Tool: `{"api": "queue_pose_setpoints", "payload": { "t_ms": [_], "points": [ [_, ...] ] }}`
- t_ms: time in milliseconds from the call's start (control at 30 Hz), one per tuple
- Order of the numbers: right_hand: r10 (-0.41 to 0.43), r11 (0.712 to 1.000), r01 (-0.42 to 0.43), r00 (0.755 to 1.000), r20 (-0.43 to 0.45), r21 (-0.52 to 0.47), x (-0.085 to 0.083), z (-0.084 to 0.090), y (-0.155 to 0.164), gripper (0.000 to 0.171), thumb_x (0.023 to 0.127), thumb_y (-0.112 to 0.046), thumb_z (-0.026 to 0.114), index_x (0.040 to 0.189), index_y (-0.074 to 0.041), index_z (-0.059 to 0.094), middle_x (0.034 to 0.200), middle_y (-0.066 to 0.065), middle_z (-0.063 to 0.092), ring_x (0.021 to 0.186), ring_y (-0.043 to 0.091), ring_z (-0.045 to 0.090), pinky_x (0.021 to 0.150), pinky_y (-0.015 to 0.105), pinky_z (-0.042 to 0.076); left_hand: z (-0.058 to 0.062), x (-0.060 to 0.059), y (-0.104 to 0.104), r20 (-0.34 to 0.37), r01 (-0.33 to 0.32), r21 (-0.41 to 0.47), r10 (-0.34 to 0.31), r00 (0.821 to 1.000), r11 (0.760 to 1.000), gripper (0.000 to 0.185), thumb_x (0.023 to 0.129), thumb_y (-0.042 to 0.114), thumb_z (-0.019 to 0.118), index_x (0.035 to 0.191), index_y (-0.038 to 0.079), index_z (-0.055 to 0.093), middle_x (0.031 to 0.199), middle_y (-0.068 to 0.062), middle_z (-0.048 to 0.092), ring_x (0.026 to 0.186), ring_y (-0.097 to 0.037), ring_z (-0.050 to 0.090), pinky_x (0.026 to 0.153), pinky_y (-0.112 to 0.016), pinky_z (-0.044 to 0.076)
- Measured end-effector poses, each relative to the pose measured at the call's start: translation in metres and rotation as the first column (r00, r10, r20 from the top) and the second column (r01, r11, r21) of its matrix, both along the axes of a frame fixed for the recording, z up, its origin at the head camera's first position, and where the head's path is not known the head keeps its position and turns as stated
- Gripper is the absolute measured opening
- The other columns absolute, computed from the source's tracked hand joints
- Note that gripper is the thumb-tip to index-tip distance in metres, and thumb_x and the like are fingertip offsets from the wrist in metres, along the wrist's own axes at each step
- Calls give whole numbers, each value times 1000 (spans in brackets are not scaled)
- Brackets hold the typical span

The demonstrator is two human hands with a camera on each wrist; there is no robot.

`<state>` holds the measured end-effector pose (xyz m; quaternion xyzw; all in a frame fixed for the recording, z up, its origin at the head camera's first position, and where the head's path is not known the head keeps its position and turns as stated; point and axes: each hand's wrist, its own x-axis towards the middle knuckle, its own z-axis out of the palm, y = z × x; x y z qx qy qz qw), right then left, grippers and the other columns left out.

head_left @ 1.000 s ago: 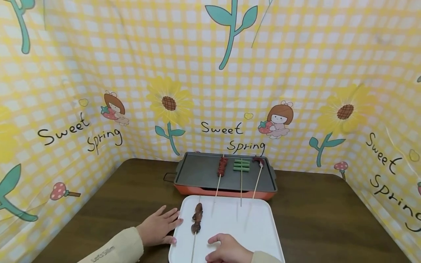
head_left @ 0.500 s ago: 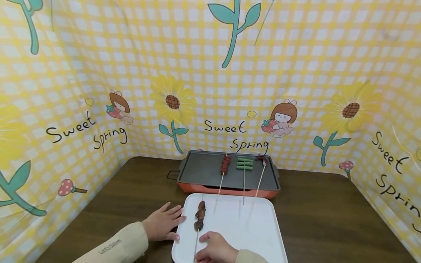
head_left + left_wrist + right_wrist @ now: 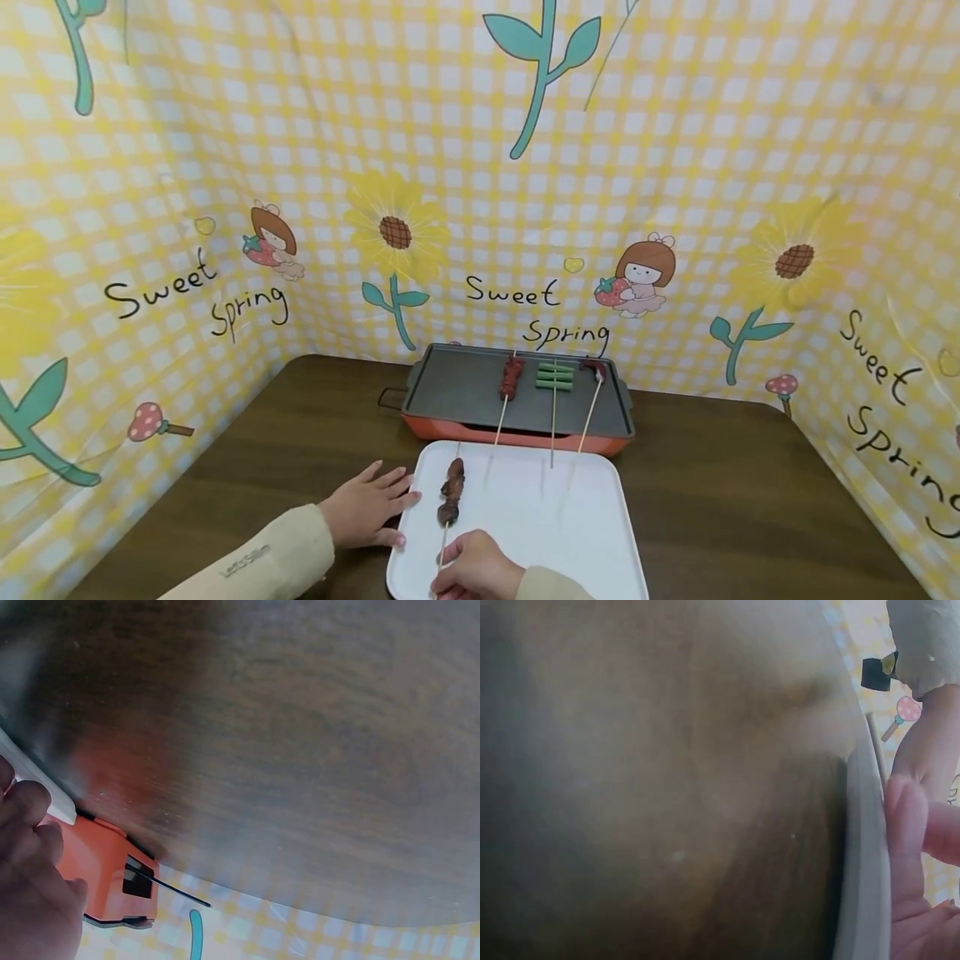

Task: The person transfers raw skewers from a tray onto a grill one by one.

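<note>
A skewer of dark brown meat chunks [image 3: 451, 493] lies lengthwise along the left side of the white tray [image 3: 540, 525]. My right hand [image 3: 480, 568] pinches the skewer's wooden stick below the meat, thumb and forefinger around it. In the right wrist view a length of the stick [image 3: 877, 742] shows beside the fingers, above the tray's edge. My left hand [image 3: 366, 508] lies with fingers spread at the tray's left edge, the fingertips on the rim. The left wrist view catches that same rim [image 3: 41, 776] beside the fingers.
Behind the tray stands an orange grill [image 3: 517, 429] with a dark flat plate and a wire handle [image 3: 388, 399] at its left. On it lie a red meat skewer [image 3: 511, 377], a green vegetable skewer [image 3: 554, 377] and a dark red curled skewer [image 3: 596, 369]; their sticks overhang the tray.
My right hand has moved left from the middle of the tray to the meat skewer's stick and closed its fingers on it. The left hand stays at the tray's edge.
</note>
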<state>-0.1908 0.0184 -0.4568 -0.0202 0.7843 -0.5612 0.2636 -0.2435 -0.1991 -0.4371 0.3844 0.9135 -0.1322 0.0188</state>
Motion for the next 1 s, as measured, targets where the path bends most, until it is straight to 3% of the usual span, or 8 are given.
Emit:
{"api": "queue_pose_setpoints", "payload": {
  "t_ms": [300, 633, 833, 1000],
  "points": [
    [-8, 1000, 7, 997, -73, -22, 2, 0, 7, 12, 73, 6, 69, 80, -3, 66, 56, -2, 58, 49, 2, 57, 53, 21, 52, -3, 1, -5, -3, 5, 37, -5, 1000, 999, 72, 90, 66, 34, 137, 16, 55, 140, -10, 51, 133, -30, 41, 104, -54, 31],
    [29, 999, -31, 999, -44, -28, 1, 8, 21, 19, 75, 8, 69, 90, -2, 70, 55, -2, 57, 47, 2, 54, 51, 20, 50, -4, 2, -5, -24, 7, 31, -7, 1000, 999, 69, 90, 65, 37, 136, 17, 56, 139, -9, 52, 133, -29, 42, 103, -53, 32],
    [59, 998, -59, 997, -48, -8, 2, 14, 25, 20, 75, 8, 69, 90, -5, 71, 55, -2, 58, 47, 2, 55, 50, 20, 50, -4, 1, -3, 8, -24, 32, 23, 1000, 999, 69, 90, 64, 39, 138, 17, 55, 141, -9, 50, 134, -29, 39, 105, -54, 30],
    [62, 989, -66, 997, -40, -129, 1, 21, 29, 23, 75, 12, 65, 94, -1, 68, 51, -1, 55, 41, 3, 50, 41, 15, 42, -5, -2, -1, 5, -25, 38, 24, 1000, 999, 68, 90, 64, 40, 138, 17, 55, 140, -9, 51, 134, -29, 40, 105, -54, 30]
  ]
}}
